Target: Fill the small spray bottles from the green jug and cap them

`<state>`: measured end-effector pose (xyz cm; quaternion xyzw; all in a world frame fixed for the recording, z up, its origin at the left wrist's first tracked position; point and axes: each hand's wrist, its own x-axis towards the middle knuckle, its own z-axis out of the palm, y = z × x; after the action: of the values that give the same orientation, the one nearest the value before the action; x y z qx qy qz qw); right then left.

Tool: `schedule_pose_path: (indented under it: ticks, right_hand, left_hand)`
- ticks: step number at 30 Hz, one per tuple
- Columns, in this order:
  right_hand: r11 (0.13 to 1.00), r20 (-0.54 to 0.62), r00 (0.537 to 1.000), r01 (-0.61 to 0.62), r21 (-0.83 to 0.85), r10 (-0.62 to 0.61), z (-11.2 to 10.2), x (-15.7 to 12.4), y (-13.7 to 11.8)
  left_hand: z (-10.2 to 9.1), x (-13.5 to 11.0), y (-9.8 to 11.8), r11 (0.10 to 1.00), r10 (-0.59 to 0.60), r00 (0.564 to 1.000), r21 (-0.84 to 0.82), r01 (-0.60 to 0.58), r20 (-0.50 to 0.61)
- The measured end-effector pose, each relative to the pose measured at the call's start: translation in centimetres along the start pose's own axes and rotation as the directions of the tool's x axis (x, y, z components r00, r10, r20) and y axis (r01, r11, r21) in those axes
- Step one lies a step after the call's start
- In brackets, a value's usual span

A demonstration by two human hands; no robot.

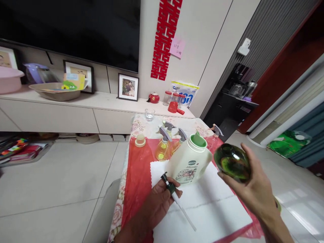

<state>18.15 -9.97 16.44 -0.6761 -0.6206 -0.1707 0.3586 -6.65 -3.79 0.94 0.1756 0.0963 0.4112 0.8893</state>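
A wide dark screen (pixel 71 30) hangs above a long pale cabinet (pixel 116 119) at the far side of the room. In front of you is a tabletop (pixel 139 126) in flowered cloth, with a red plastic sheet (pixel 138 175) and a white sheet (pixel 207 216) over it.

Your left hand (pixel 162 197) is near the middle, its fingers pinching a dark pump head (pixel 171 186) by the collar; the pale tube slants down to the near right, and you cannot tell whether its tip touches the white sheet. Your right hand (pixel 258 189) holds a dark green bottle (pixel 233 163) to the right, fingers and thumb gripping its sides.

Between your hands, a little farther off, stands a pale jug (pixel 186 162) with a green piece (pixel 198 139) in its mouth. Behind it are trigger sprayers (pixel 162 150), some holding yellow liquid; another sprayer (pixel 213 141) stands far right.
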Motion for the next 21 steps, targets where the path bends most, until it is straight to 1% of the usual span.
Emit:
schedule_pose_path:
  ticks: [2, 4, 7, 14, 21]
  right_hand:
    - [0.991, 0.001, 0.991, 0.131, -0.016, -0.131, -0.4, 2.2, -0.4]
    - [0.968, 0.027, 0.969, 0.246, -0.055, -0.245, -0.7, 3.9, -0.9]
    - [0.916, 0.094, 0.927, 0.374, -0.143, -0.364, -1.2, 5.7, -1.4]
    - [0.774, 0.218, 0.827, 0.562, -0.292, -0.518, -1.7, 8.0, -1.6]
    - [0.635, 0.305, 0.740, 0.672, -0.382, -0.600, -3.0, 9.6, -2.9]
  left_hand:
    - [-0.3, 0.1, -0.1, 1.000, -0.005, 1.000, 0.010, 0.005, 0.005]
    - [-0.4, 0.2, -0.1, 1.000, -0.014, 1.000, 0.014, 0.014, 0.006]
    - [-0.3, 0.3, -0.2, 1.000, -0.017, 1.000, 0.017, 0.017, 0.004]
    - [-0.2, 0.2, -0.2, 1.000, -0.019, 1.000, 0.015, 0.019, -0.012]
    - [-0.1, 0.0, -0.2, 1.000, -0.019, 1.000, 0.020, 0.019, -0.007]
